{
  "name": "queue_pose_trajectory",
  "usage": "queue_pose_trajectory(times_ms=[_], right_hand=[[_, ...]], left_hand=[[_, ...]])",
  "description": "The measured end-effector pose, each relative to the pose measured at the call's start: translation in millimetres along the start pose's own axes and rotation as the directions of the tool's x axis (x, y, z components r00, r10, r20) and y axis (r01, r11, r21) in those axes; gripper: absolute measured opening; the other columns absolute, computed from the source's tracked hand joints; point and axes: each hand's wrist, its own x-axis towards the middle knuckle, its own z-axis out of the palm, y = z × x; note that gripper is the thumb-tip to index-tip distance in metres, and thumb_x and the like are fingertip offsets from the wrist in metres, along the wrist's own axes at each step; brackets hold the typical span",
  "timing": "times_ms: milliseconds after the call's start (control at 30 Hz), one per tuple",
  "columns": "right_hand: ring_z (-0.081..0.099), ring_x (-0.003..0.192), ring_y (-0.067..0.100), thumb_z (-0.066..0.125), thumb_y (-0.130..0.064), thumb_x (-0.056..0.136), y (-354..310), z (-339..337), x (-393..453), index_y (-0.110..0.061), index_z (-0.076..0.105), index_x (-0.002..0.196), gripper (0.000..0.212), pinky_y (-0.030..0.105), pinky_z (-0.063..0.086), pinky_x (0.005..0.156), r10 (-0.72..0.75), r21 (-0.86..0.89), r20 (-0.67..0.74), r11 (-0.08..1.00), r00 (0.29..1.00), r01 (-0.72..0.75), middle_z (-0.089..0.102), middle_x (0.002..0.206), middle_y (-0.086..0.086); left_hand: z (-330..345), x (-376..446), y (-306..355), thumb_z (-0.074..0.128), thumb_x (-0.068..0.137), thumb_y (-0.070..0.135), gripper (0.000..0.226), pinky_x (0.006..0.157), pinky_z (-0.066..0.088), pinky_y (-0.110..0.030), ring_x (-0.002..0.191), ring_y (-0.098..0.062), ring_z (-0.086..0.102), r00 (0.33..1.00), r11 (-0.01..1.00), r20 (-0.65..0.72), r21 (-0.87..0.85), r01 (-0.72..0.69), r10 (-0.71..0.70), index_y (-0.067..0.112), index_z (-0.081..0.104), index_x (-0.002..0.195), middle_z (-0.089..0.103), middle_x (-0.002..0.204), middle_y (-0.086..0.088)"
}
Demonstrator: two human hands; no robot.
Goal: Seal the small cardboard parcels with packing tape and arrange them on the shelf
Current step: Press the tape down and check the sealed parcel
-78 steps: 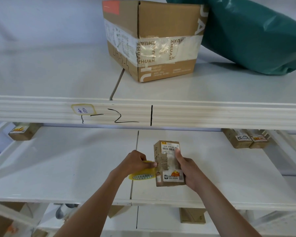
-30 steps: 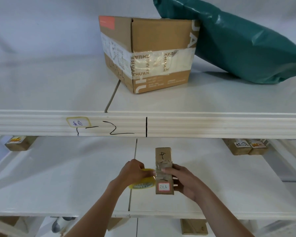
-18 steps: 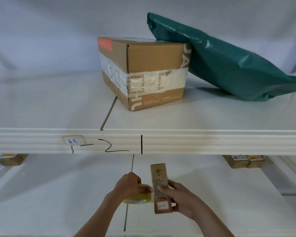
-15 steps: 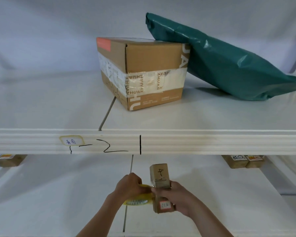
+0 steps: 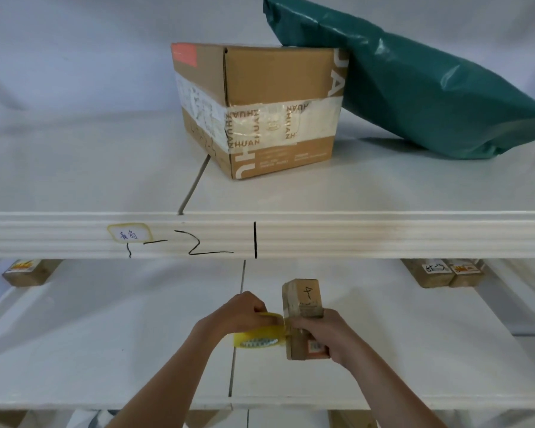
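I hold a small brown cardboard parcel (image 5: 302,299) upright over the middle shelf (image 5: 105,335); a handwritten mark shows on its upper face and a red-and-white label near its bottom. My right hand (image 5: 322,333) wraps round its lower half from the right. My left hand (image 5: 240,313) grips a yellow roll of packing tape (image 5: 258,338) pressed against the parcel's left side. A short strip of tape runs from the roll onto the parcel under my right fingers.
Small parcels lie at the back of the middle shelf: one at the left (image 5: 28,271), two at the right (image 5: 443,271). On the upper shelf (image 5: 74,168) stand a large taped carton (image 5: 260,109) and a green plastic mailer bag (image 5: 430,84) leaning on it.
My right hand has turned the parcel from its broad labelled face to a narrow face and closed round its lower half. The tape roll stays against the parcel's left side. The camera tilted up, then down.
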Motion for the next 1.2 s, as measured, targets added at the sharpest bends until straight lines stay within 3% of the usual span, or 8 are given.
queue_pose_trajectory(times_ms=[200, 367, 533, 667, 800, 1000, 1200], right_hand=[[0.077, 0.084, 0.023, 0.082, -0.013, 0.078, -4.8, -6.7, -1.8, -0.015, 0.073, 0.104, 0.027, 0.034, 0.062, 0.067, -0.016, 0.024, 0.017, 1.000, 1.000, 0.015, 0.079, 0.088, 0.006], [0.076, 0.092, 0.026, 0.078, -0.016, 0.082, -10.4, -8.9, -4.8, -0.014, 0.071, 0.110, 0.029, 0.037, 0.063, 0.075, -0.014, 0.059, 0.062, 0.998, 0.998, 0.011, 0.079, 0.097, 0.010], [0.075, 0.097, 0.030, 0.074, -0.013, 0.085, -15.5, -13.5, -10.8, -0.011, 0.071, 0.112, 0.027, 0.039, 0.063, 0.079, -0.033, 0.098, 0.098, 0.995, 0.995, 0.023, 0.078, 0.101, 0.013], [0.074, 0.100, 0.031, 0.073, -0.011, 0.088, -18.9, -17.2, -14.3, -0.009, 0.071, 0.113, 0.026, 0.038, 0.062, 0.076, -0.044, 0.124, 0.126, 0.992, 0.991, 0.028, 0.077, 0.104, 0.013], [0.074, 0.100, 0.032, 0.073, -0.011, 0.087, -21.4, -17.5, -15.5, -0.009, 0.070, 0.115, 0.028, 0.041, 0.062, 0.079, -0.059, 0.144, 0.125, 0.989, 0.990, 0.041, 0.077, 0.105, 0.014], [0.074, 0.101, 0.031, 0.071, -0.011, 0.089, -25.3, -11.0, -20.1, -0.011, 0.069, 0.118, 0.029, 0.044, 0.061, 0.082, -0.083, 0.182, 0.177, 0.982, 0.981, 0.050, 0.077, 0.107, 0.012], [0.073, 0.105, 0.028, 0.069, -0.011, 0.090, -24.8, -7.4, -21.5, -0.018, 0.060, 0.129, 0.040, 0.042, 0.061, 0.081, -0.110, 0.226, 0.186, 0.972, 0.976, 0.067, 0.075, 0.115, 0.008]], left_hand=[[-7.7, -2.5, -5.2, 0.075, 0.084, 0.053, 0.030, 0.061, 0.041, -0.019, 0.073, -0.006, 0.058, 0.998, 0.998, 0.031, -0.004, -0.060, 0.060, 0.024, 0.070, 0.087, 0.062, 0.079, 0.007], [-8.4, 1.7, -1.0, 0.079, 0.079, 0.053, 0.029, 0.059, 0.042, -0.018, 0.071, -0.007, 0.060, 0.993, 0.999, -0.115, -0.024, -0.043, 0.040, 0.025, 0.070, 0.077, 0.062, 0.074, 0.008], [-14.0, 3.9, -7.7, 0.078, 0.069, 0.068, 0.052, 0.065, 0.053, -0.028, 0.076, -0.012, 0.067, 0.988, 0.999, -0.152, -0.038, 0.017, -0.023, 0.017, 0.077, 0.080, 0.069, 0.077, 0.002], [-18.3, 4.5, -10.9, 0.074, 0.064, 0.078, 0.058, 0.067, 0.050, -0.027, 0.076, -0.012, 0.066, 0.981, 0.999, -0.194, 0.036, 0.032, -0.024, 0.022, 0.074, 0.079, 0.069, 0.078, 0.005], [-18.4, 4.6, -9.9, 0.072, 0.060, 0.082, 0.059, 0.067, 0.050, -0.028, 0.079, -0.014, 0.067, 0.977, 0.999, -0.213, 0.036, 0.040, -0.031, 0.024, 0.069, 0.073, 0.069, 0.077, 0.005], [-9.4, 6.6, -6.0, 0.072, 0.069, 0.076, 0.059, 0.068, 0.050, -0.030, 0.084, -0.017, 0.067, 0.983, 0.998, -0.173, -0.001, 0.065, -0.064, 0.018, 0.068, 0.078, 0.068, 0.084, 0.000], [-2.4, 5.3, -12.7, 0.080, 0.068, 0.068, 0.057, 0.066, 0.048, -0.026, 0.081, -0.015, 0.066, 0.983, 0.979, -0.151, -0.187, 0.077, -0.106, 0.013, 0.071, 0.079, 0.068, 0.084, -0.001]])
